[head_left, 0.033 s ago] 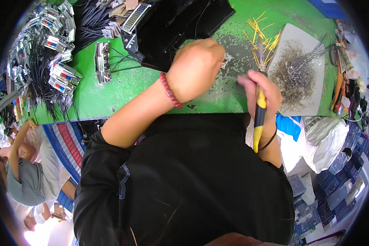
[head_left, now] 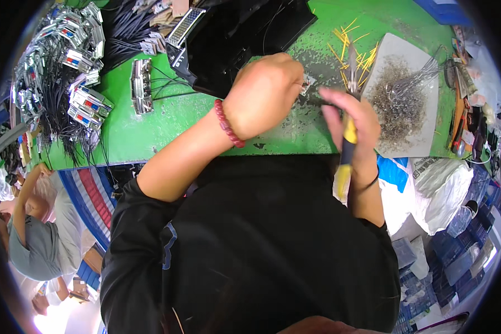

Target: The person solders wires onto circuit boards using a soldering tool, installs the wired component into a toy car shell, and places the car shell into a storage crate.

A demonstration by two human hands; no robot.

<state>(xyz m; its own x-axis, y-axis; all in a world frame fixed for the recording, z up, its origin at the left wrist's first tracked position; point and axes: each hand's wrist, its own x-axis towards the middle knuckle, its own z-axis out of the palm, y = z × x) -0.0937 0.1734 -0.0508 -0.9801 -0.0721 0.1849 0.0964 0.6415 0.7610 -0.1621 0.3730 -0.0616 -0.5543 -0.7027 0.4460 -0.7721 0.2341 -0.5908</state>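
My left hand (head_left: pixel 267 92), with a red beaded bracelet at the wrist, is closed over the green bench (head_left: pixel 167 131). A small shiny metal part (head_left: pixel 307 84) sticks out past its fingertips, which are mostly hidden. My right hand (head_left: pixel 357 119) holds pliers (head_left: pixel 348 147) with a yellow and black handle. Their metal jaws point away from me, over some yellow sticks or wires (head_left: pixel 364 58). Thumb and forefinger of that hand are lifted and slightly blurred, while the handle stays in the palm.
A white tray (head_left: pixel 392 50) with dark debris and fine wires is at the right. Black housing (head_left: pixel 228 39) stands beyond my left hand. Metal connector assemblies (head_left: pixel 89 103) with black cables fill the left; one metal assembly (head_left: pixel 141 86) lies apart. Another person (head_left: pixel 42 239) sits at lower left.
The fingers of my right hand have stretched out to the left, and the pliers' handle end has swung slightly left. My left hand has shifted very slightly left.
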